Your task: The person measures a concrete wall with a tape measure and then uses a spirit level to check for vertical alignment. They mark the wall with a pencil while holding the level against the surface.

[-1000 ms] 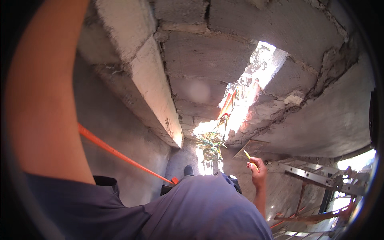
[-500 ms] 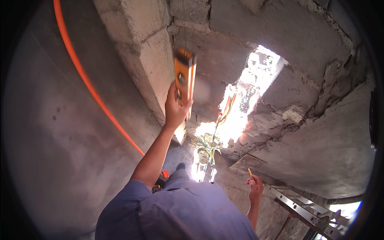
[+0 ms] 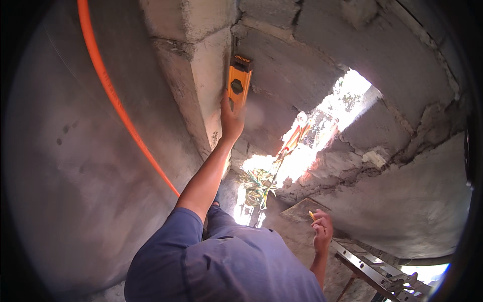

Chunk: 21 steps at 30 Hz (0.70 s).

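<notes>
My left hand [image 3: 233, 120], arm stretched out ahead, grips an orange spirit level [image 3: 240, 80] with a dark end cap. The level stands roughly upright along the inner edge of a pale concrete column [image 3: 210, 70]; whether it touches the concrete I cannot tell. My fingers and palm hide its lower part. Low on the right, my right hand [image 3: 322, 232] is closed round a thin yellow pencil [image 3: 312, 216], its tip poking out past the fingers.
An orange conduit [image 3: 118, 103] curves down the left wall. Coiled wires [image 3: 256, 187] hang in the glare near the middle. A flat board [image 3: 304, 208] lies beyond my right hand. At the lower right stands a metal ladder [image 3: 370, 267]. Rough block wall [image 3: 282, 65] faces me.
The level has moved slightly up and right in the picture and turned its broad orange face toward me. My right hand has shifted little, still with the pencil.
</notes>
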Motion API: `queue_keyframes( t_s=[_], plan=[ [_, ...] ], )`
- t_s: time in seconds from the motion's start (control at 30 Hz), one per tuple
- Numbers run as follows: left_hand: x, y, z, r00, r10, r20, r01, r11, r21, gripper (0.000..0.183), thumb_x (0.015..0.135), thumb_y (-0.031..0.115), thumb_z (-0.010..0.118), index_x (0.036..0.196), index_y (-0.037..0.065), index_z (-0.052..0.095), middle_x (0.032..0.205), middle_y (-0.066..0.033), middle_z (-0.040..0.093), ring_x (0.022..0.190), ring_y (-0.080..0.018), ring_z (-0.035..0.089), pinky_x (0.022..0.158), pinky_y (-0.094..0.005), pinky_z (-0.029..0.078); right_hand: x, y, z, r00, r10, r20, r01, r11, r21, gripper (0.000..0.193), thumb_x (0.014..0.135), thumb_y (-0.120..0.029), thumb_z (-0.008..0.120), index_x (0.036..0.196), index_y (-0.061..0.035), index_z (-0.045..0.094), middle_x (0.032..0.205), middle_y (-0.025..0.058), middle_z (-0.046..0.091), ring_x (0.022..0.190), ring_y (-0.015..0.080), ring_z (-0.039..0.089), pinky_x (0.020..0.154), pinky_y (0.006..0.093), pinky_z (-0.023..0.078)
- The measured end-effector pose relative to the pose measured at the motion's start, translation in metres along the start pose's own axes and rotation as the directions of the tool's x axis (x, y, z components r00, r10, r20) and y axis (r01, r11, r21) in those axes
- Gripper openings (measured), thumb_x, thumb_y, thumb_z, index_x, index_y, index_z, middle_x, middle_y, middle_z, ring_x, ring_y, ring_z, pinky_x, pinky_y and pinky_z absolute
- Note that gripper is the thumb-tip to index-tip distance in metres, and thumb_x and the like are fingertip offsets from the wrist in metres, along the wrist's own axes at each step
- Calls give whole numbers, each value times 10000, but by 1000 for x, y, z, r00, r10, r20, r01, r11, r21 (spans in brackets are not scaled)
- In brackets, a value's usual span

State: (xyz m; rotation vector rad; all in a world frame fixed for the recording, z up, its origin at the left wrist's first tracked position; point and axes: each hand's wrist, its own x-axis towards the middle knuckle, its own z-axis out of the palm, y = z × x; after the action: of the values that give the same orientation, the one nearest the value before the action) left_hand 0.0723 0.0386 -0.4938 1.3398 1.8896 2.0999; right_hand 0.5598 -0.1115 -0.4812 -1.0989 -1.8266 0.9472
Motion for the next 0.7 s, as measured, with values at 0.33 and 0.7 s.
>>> queue_keyframes(
  t_s=[0.33, 0.7],
  plan=[
    [19, -15, -1, 995, 43, 93, -35, 996, -83, 865, 978, 163, 743, 1637, -39, 221, 1627, -280, 358, 1525, -377, 372, 1243, -451, 312, 214, -185, 94, 885, -434, 170, 463, 773, -433, 253, 897, -125, 786, 1118, -42, 693, 797, 82, 632, 601, 151, 573, 520, 311, 450],
    [23, -15, 11, 996, 89, 2, -88, 993, -85, 855, 971, 215, 758, 1623, -37, 266, 1593, -286, 416, 1497, -405, 415, 1226, -471, 340, 389, -289, 180, 687, -589, 426, 684, 325, -653, 377, 924, -162, 763, 1295, -156, 696, 1069, 88, 751, 867, 239, 761, 715, 415, 611]
  ],
)
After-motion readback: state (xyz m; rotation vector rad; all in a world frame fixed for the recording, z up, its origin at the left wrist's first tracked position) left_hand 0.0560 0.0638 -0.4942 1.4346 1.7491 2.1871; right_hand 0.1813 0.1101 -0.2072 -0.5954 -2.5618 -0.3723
